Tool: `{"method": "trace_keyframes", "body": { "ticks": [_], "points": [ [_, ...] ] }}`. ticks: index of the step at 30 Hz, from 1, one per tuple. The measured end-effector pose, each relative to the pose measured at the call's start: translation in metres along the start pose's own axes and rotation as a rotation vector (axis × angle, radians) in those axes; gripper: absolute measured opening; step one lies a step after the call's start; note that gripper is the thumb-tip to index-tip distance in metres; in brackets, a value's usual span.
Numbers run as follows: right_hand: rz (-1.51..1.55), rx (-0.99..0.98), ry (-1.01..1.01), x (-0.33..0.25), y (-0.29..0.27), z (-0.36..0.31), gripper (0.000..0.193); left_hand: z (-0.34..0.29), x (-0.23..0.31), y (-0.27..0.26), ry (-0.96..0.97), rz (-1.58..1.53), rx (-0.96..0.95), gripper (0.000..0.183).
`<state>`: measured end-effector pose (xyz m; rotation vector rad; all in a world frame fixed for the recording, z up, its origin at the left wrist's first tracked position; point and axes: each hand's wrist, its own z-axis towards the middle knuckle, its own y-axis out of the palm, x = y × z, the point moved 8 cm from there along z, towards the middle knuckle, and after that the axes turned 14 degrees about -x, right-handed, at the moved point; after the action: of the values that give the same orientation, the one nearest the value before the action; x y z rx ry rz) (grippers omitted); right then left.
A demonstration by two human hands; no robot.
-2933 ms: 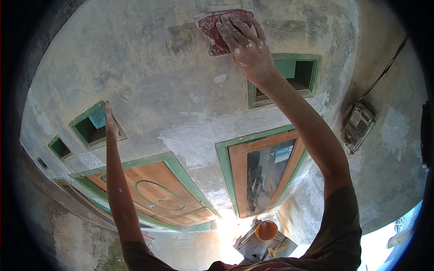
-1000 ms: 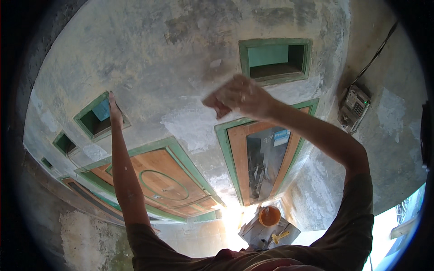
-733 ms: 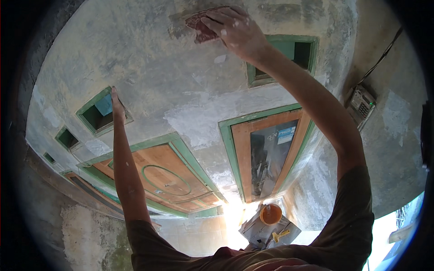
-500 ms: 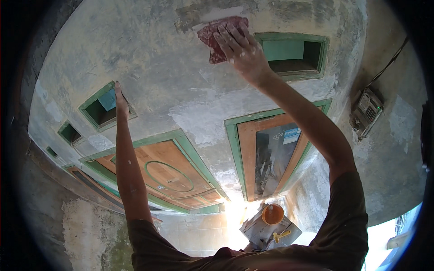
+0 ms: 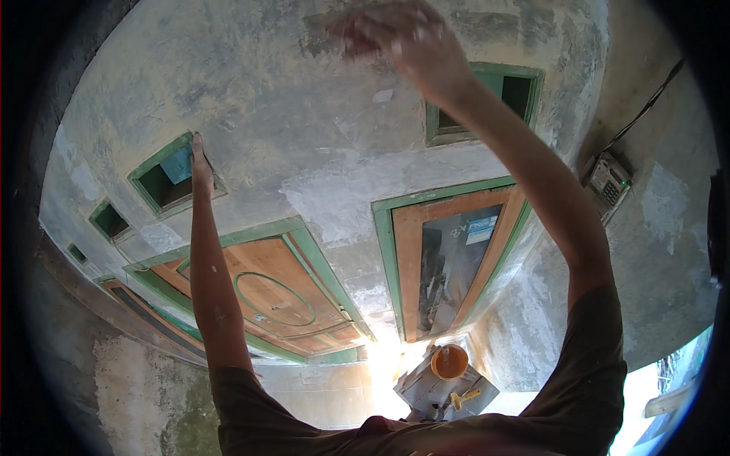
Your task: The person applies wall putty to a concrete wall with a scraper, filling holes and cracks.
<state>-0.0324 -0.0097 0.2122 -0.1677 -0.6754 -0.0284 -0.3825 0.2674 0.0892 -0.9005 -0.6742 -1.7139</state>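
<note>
High on the grey plastered wall, my right hand presses a dark red, dusty rag, its fingers closed over it. Motion blurs both, so the rag's outline is hard to make out. My left arm reaches up to a small green-framed wall opening, where my left hand holds the right side of its frame. Some of those fingers are hidden. Behind my right wrist is a wider green-framed opening.
Below are a wooden door and a glazed wooden window in green frames. An orange bucket and a yellow-handled brush-like tool stand on a grey platform. A keypad device hangs at right beside a dark cable.
My right hand has moved up and slightly right with the rag, now blurred and covering part of the wider opening's frame. My left hand stays on its frame; the view has shifted slightly.
</note>
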Motion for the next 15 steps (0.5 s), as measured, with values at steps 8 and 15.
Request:
{"method": "trace_keyframes", "body": {
  "ticks": [8, 15],
  "points": [
    [0.066, -0.129, 0.049, -0.028, 0.038, -0.039, 0.031, 0.002, 0.003, 0.005, -0.023, -0.006, -0.003, 0.07],
    [0.376, -0.304, -0.072, -0.108, 0.027, -0.091, 0.033, 0.006, -0.012, -0.01, 0.011, -0.023, 0.014, 0.07]
  ]
}}
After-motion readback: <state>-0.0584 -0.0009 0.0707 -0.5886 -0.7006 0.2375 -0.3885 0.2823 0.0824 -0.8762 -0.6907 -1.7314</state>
